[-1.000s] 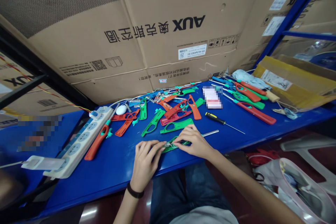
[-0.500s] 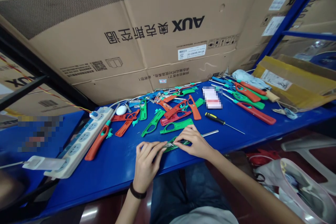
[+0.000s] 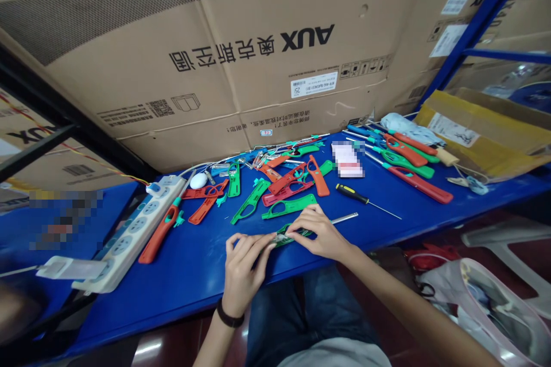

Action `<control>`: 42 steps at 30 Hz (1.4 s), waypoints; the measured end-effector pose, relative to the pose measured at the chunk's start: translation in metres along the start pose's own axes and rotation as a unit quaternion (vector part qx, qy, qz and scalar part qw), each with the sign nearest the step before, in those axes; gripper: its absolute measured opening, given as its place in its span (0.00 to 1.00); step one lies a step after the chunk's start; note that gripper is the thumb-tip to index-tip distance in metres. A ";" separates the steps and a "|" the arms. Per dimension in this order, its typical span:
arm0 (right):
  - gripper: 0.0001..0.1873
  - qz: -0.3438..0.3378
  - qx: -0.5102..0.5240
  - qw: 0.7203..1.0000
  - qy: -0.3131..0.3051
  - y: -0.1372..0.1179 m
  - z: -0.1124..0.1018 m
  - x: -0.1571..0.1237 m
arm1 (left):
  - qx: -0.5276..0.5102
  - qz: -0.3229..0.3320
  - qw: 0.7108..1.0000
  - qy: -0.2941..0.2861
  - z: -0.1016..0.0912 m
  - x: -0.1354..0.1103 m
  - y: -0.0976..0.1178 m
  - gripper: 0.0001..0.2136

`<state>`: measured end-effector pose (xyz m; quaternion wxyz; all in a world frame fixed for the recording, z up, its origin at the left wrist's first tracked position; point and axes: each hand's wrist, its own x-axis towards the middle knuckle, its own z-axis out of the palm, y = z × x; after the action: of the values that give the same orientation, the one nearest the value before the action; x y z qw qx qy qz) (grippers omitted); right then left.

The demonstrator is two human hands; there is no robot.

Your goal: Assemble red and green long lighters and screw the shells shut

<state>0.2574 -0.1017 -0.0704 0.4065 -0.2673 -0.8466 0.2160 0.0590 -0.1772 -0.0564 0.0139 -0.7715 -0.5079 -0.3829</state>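
A green lighter shell (image 3: 282, 242) with a metal tube (image 3: 345, 218) lies near the table's front edge, partly covered by my hands. My left hand (image 3: 246, 264) reaches its left end, fingertips closed on a small clear part (image 3: 281, 237) at the shell. My right hand (image 3: 321, 233) bends over the shell from the right. Its thumb and forefinger are pinched together beside the clear part; what they hold is too small to tell. Just behind lie another green lighter shell (image 3: 290, 207) and several red and green ones. A yellow-black screwdriver (image 3: 353, 193) rests to the right.
On the left stands a white power strip (image 3: 135, 229) with an orange lighter (image 3: 159, 235) beside it. Assembled lighters (image 3: 419, 180) and a yellow-taped box (image 3: 482, 143) are at the right. A large carton (image 3: 258, 86) walls off the back of the blue table (image 3: 172, 281).
My left hand has shifted slightly right, and the clear part now sits lower against the green shell. My right hand stays nearly in place, still pinched.
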 end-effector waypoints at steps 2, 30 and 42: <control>0.05 -0.002 0.000 1.000 0.001 0.001 0.000 0.000 | 0.001 -0.002 1.000 0.001 0.001 0.000 0.001 0.09; 0.07 -0.033 -0.051 0.997 -0.045 0.002 0.002 -0.002 | -0.035 -0.069 0.991 -0.109 -0.013 -0.001 -0.016 0.08; 0.05 -0.055 -0.060 0.995 -0.063 0.007 0.006 -0.004 | -0.024 -0.052 0.984 -0.171 -0.015 -0.003 -0.024 0.08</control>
<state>0.2560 -0.0998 -0.0800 0.3469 -0.2299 -0.8954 0.1585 0.0310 -0.1745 -0.0565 -0.1110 -0.7983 -0.5329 -0.2576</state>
